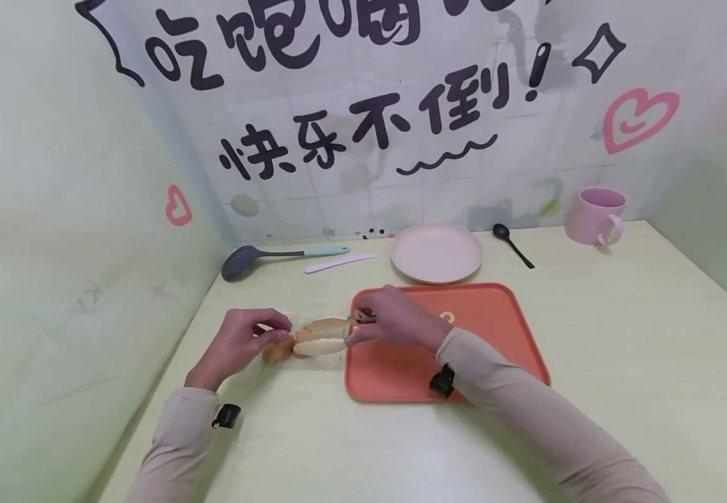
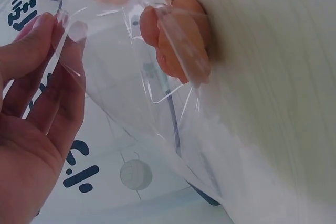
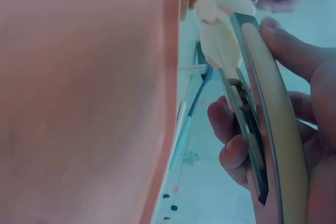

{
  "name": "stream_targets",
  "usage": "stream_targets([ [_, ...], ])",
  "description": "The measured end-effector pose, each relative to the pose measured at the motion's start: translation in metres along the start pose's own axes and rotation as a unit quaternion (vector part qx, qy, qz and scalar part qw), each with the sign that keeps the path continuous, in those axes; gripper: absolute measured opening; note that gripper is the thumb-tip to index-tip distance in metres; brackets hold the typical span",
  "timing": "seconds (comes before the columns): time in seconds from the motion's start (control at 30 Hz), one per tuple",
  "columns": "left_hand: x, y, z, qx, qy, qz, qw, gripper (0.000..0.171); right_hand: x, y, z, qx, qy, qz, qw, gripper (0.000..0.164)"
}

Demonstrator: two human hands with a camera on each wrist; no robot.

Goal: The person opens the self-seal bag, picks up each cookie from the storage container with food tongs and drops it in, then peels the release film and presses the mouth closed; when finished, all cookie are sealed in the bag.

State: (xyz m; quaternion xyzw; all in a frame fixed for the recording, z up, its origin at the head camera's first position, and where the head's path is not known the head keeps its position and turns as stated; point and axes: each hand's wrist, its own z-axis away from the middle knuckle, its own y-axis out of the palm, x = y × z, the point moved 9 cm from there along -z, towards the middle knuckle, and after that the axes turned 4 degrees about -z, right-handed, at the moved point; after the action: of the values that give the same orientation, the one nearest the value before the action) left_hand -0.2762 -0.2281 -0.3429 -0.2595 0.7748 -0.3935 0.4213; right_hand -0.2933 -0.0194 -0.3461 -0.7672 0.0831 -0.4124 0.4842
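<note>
My left hand (image 1: 244, 342) pinches the edge of a clear plastic bag (image 2: 121, 72), left of the tray. Inside or behind its film shows a lumpy orange-brown food piece (image 2: 181, 40), also visible just below the left fingertips in the head view. My right hand (image 1: 395, 321) grips tongs (image 3: 270, 114) with metal-edged, beige handles, thumb on one arm and fingers on the other. Their broad cream-coloured tips (image 1: 321, 347) are spread apart and reach left to the food piece; whether they touch it I cannot tell.
Under my right hand lies a red tray (image 1: 389, 381) with a small pale ring-shaped piece (image 1: 447, 318) on it. Behind are a slotted ladle (image 1: 240, 263), a lilac knife (image 1: 340, 263), a pink plate (image 1: 437, 253), a black spoon (image 1: 514, 246) and a pink mug (image 1: 596, 215).
</note>
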Motion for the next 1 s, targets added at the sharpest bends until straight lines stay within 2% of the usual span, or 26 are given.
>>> stream_targets([
  [0.27, -0.002, 0.000, -0.004, -0.006, 0.005, -0.008, 0.9999, 0.015, 0.005, 0.012, -0.007, -0.018, 0.022, 0.038, 0.999, 0.045],
  [0.53, -0.007, -0.001, -0.007, -0.016, 0.016, -0.018, 0.9996, 0.018, 0.006, 0.020, -0.010, -0.031, 0.042, -0.005, 0.999, 0.048],
  [0.8, -0.006, -0.001, -0.008, -0.013, 0.006, -0.018, 0.9997, 0.017, 0.005, 0.027, -0.013, -0.044, 0.090, 0.019, 0.995, 0.041],
  [1.0, -0.006, 0.001, -0.010, -0.008, 0.001, -0.019, 0.9998, 0.016, 0.005, 0.031, -0.015, -0.048, 0.104, 0.021, 0.993, 0.042],
])
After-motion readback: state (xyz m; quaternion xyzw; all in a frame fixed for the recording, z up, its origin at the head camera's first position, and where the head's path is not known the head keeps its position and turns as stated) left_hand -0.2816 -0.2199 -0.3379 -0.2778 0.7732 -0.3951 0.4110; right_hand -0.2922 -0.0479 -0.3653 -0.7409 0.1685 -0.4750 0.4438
